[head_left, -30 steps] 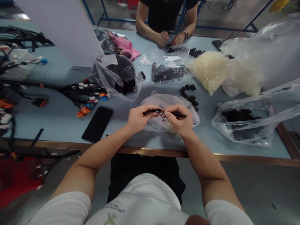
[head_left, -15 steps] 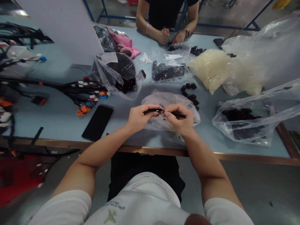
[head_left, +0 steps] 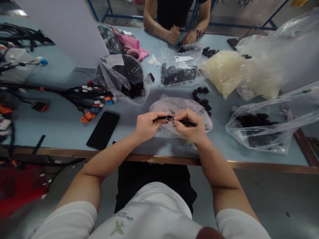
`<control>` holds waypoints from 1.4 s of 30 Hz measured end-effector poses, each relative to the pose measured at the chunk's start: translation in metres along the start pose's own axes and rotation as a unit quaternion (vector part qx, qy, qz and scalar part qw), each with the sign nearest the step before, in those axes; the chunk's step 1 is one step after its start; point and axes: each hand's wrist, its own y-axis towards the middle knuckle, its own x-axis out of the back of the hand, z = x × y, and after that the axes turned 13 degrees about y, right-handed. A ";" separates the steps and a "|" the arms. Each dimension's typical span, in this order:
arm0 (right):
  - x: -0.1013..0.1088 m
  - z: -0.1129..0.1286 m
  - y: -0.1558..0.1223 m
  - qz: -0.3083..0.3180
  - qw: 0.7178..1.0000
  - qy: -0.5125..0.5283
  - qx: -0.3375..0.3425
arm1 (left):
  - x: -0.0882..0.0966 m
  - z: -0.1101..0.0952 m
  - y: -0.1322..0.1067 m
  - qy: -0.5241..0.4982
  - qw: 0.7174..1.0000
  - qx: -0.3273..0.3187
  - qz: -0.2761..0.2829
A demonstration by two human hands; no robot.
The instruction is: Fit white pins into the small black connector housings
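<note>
Black plastic piece (head_left: 163,117) pinched in the left hand (head_left: 149,125), thin black tool (head_left: 188,123) clamped in the right hand (head_left: 190,127), hands together just above a clear plastic bag (head_left: 161,105) on the pale blue worktop (head_left: 62,129).

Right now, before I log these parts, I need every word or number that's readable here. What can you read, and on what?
No text here can be read.
Paper label on the clear bag: too small and blurred to read.
White slip in the other clear bag: too small to read.
White T-shirt: a line of small print above a green airplane, too small to read.
</note>
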 end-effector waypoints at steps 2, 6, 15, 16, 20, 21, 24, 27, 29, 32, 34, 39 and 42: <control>0.000 0.000 0.000 -0.002 1.000 -0.008 -0.005 | 0.001 0.000 0.001 0.035 0.999 -0.014 -0.003; 0.001 0.002 0.000 -0.010 1.000 0.001 -0.022 | 0.001 -0.001 0.001 0.007 1.000 0.012 0.002; 0.001 0.003 0.000 -0.012 1.000 0.022 -0.002 | -0.001 0.000 -0.001 -0.026 0.999 0.042 0.019; 0.002 0.003 0.000 -0.009 1.000 0.021 0.001 | -0.001 0.000 -0.001 -0.025 0.999 0.043 0.020; 0.002 0.003 0.000 -0.003 1.000 0.009 0.004 | -0.001 0.000 -0.001 -0.023 0.999 0.037 0.020; 0.002 0.003 0.000 -0.001 1.000 0.007 0.003 | -0.001 -0.001 -0.001 -0.022 0.999 0.037 0.020; 0.002 0.002 0.000 0.011 1.000 0.002 0.004 | -0.001 -0.002 -0.001 -0.015 0.999 0.039 0.023; 0.002 0.001 0.000 0.036 0.999 -0.006 0.024 | 0.000 -0.003 -0.001 -0.002 0.999 0.038 0.022; 0.002 0.000 0.000 0.055 0.998 -0.009 0.043 | 0.000 -0.002 -0.001 0.009 0.999 0.029 0.018; 0.002 -0.001 0.000 0.069 0.996 -0.027 0.048 | 0.000 -0.002 -0.001 0.038 0.999 0.004 0.015; 0.002 -0.001 0.000 0.073 0.996 -0.040 0.040 | 0.001 -0.001 0.000 0.053 0.998 -0.010 0.016; 0.006 0.003 0.002 0.040 0.999 0.003 0.035 | 0.000 -0.001 0.000 -0.001 1.000 0.020 0.016; 0.009 0.007 0.005 -0.007 0.997 -0.036 0.061 | -0.003 0.000 -0.002 -0.059 0.997 0.040 0.016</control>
